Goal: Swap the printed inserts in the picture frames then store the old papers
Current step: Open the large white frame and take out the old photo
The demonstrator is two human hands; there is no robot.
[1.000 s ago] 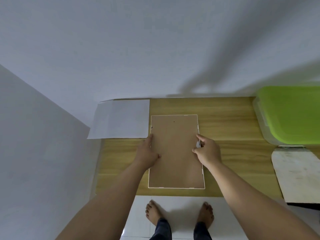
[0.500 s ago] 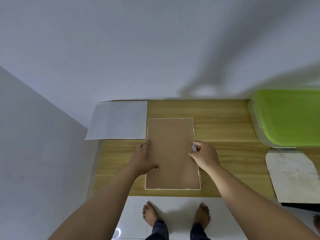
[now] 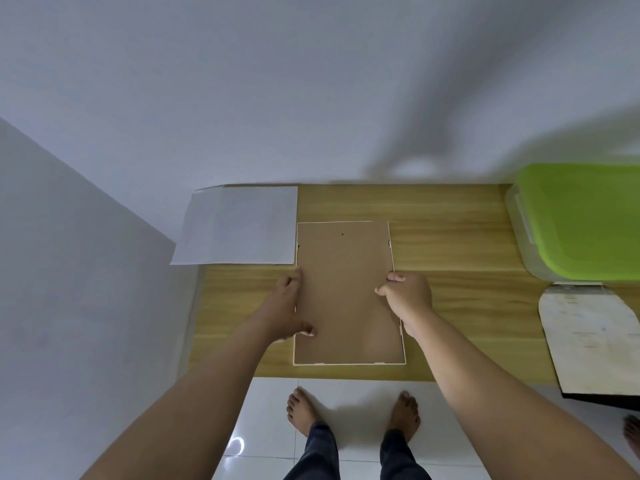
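Gripping: right hand [image 3: 408, 296] pinches central frame [image 3: 346, 289] at 3 o'clock edge; left hand [image 3: 285, 306], flat, presses 9 o'clock edge.
Bin [image 3: 519, 225]: 2 o'clock, lid [image 3: 585, 216] on, contents hidden.
Paper [image 3: 239, 230]: 10 o'clock, overhanging table [image 3: 450, 216] edge.

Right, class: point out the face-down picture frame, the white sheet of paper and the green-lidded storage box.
picture frame [image 3: 346, 296]: head view, middle of brown backing board.
white sheet of paper [image 3: 239, 226]: head view, centre of sheet.
green-lidded storage box [image 3: 585, 220]: head view, middle of lid.
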